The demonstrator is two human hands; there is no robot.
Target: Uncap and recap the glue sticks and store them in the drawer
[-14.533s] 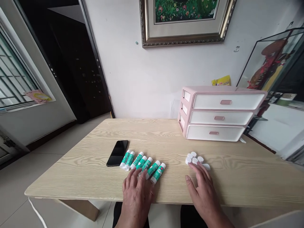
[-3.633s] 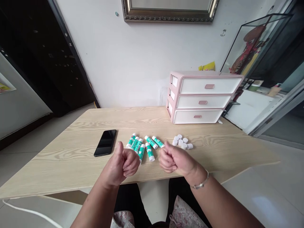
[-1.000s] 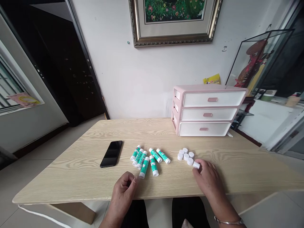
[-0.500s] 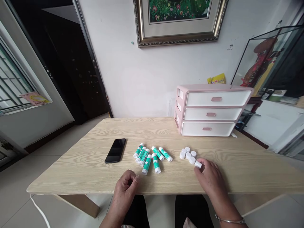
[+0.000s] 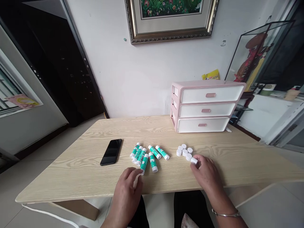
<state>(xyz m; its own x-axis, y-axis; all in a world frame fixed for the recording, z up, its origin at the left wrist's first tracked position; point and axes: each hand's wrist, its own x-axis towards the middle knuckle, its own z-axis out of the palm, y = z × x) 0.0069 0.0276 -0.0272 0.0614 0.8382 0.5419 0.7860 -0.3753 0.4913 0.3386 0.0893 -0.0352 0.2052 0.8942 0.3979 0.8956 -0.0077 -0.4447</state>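
Several green-and-white glue sticks lie without caps mid-table. My left hand point(image 5: 127, 190) reaches to the nearest glue stick point(image 5: 144, 162), thumb and fingers apart. Its fingertips overlap that stick's lower end; whether they touch it I cannot tell. Another glue stick point(image 5: 153, 162) lies just right of it. My right hand point(image 5: 206, 172), with a bracelet on the wrist, pinches a white cap point(image 5: 194, 160) between thumb and index finger, low over the table. Several more white caps lie bunched just beyond, the closest being a round cap point(image 5: 188, 157).
On the wooden table point(image 5: 78, 177), a black phone point(image 5: 111, 152) lies left of the glue sticks. A pink-and-white drawer unit point(image 5: 206, 109) stands at the back right against the wall, with a yellow packet point(image 5: 211, 75) behind its top.
My left hand has opened from a loose curl and moved forward and right to the nearest glue stick. My right hand still holds the cap by the pile. The camera view has shifted slightly.
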